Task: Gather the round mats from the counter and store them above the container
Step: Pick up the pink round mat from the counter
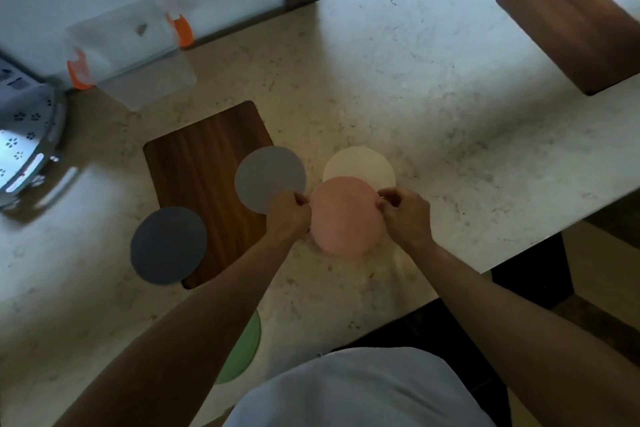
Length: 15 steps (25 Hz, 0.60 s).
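Nearest the lens, a white garment (pixel 360 392) fills the bottom centre, with both bare forearms reaching up-frame over the pale stone counter (pixel 433 87).

Far left: a perforated metal vessel (pixel 24 149), partly cut off. Upper left: a clear plastic container (pixel 138 55) with orange clips, against the wall. Lower left: a dark grey mat (pixel 168 245) overlapping the corner of a wooden board (pixel 204 177). A green mat (pixel 242 350) lies at bottom centre-left, mostly hidden by the left forearm. A light grey mat (pixel 268 177) overlaps the same board's right edge.

Centre: the left hand (pixel 289 215) pinches the left edge of the pink mat (pixel 344 218); the right hand (pixel 403 215) pinches its right edge. That mat partly covers a cream mat (pixel 362 165) just above it. Whether the pink mat is lifted off the counter cannot be told.

Upper right: a second wooden board (pixel 571 31), well apart from the mats.
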{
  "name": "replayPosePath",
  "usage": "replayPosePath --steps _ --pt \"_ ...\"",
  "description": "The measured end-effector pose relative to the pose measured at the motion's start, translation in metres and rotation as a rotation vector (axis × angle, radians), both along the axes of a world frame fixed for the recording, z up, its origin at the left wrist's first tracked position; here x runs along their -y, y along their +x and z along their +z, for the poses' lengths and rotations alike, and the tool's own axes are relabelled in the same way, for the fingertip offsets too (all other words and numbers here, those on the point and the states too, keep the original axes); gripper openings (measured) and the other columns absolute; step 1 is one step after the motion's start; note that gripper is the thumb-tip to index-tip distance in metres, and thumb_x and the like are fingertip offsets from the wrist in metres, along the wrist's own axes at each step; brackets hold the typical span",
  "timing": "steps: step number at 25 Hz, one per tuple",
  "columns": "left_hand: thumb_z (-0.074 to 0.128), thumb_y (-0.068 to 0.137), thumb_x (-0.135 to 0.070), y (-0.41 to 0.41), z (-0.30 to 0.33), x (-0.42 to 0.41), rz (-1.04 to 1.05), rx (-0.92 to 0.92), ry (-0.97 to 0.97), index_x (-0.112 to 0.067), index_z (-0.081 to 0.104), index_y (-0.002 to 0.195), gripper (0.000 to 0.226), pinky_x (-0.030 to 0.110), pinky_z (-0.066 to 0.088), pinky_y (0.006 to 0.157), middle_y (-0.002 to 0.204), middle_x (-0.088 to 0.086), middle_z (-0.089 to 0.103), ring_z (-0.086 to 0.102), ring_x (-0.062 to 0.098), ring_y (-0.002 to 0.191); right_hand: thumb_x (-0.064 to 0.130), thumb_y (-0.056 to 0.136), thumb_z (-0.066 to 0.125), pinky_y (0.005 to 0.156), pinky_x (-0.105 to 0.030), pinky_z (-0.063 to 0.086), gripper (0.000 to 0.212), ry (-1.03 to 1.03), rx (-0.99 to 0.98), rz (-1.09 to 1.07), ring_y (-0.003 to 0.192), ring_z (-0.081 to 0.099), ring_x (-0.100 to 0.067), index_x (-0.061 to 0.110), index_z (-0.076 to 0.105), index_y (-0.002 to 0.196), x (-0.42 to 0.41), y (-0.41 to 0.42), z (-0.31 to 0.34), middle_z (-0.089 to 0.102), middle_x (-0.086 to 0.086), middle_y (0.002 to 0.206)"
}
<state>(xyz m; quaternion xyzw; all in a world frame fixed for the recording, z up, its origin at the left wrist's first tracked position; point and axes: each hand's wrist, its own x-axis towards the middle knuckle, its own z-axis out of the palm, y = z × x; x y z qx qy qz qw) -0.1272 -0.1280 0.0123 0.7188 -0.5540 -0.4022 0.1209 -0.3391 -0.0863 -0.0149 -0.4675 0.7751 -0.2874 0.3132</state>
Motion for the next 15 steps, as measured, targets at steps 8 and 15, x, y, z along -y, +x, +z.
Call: replayPosePath --steps 8,15 --pt "0.06 0.084 -0.008 -0.047 -0.013 0.054 0.11 -0.043 0.041 -0.008 0.069 0.09 0.011 0.021 0.04 0.056 0.081 0.001 0.064 0.057 0.012 0.075 0.017 0.085 0.072 0.077 -0.012 0.045 0.016 0.002 0.019 -0.048 0.083 0.066 -0.006 0.016 0.076 0.101 0.059 -0.046 -0.02 0.075 0.002 0.094" --pt "0.058 0.085 -0.008 -0.057 -0.031 0.075 0.123 0.05 0.012 -0.008 0.07 0.093 0.014 0.024 0.044 0.063 0.086 0.003 0.067 0.062 0.018 0.081 0.019 0.083 0.073 0.08 -0.019 0.045 0.018 0.032 -0.009 0.026 0.083 0.066 -0.01 0.016 0.077 0.1 0.083 -0.055 -0.038 0.076 -0.003 0.096"
